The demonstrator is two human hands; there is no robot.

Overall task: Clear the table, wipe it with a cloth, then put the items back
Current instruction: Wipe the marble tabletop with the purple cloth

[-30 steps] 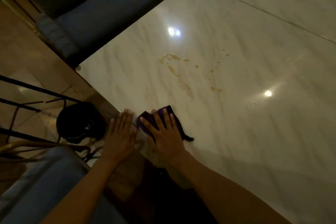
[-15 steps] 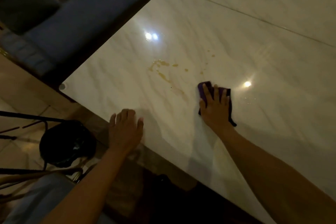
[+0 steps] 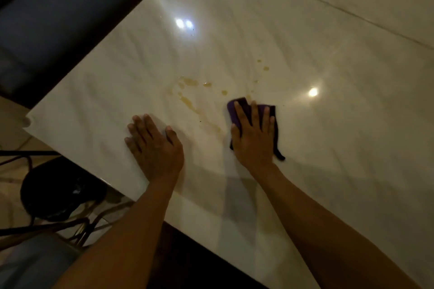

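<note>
Two forearms bare from elbow to wrist, no sleeves in view. Left hand [image 3: 156,148] and right hand [image 3: 254,137]: no rings, watch or gloves. Near left elbow, grey-blue cloth [image 3: 35,263], possibly clothing; cannot tell.

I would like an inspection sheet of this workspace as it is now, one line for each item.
Surface: glossy marble table, lamp reflections, yellowish spill stains left of the cloth.
Job's things: purple cloth flat on the table.
Clutter: nothing seen on the table.
Hands: right hand presses the cloth with straight fingers; left hand rests flat near the table edge.
Cables: dark thin rods or cords below the table; which, cannot tell.
Surroundings: blue sofa, dark round object on the floor.
</note>
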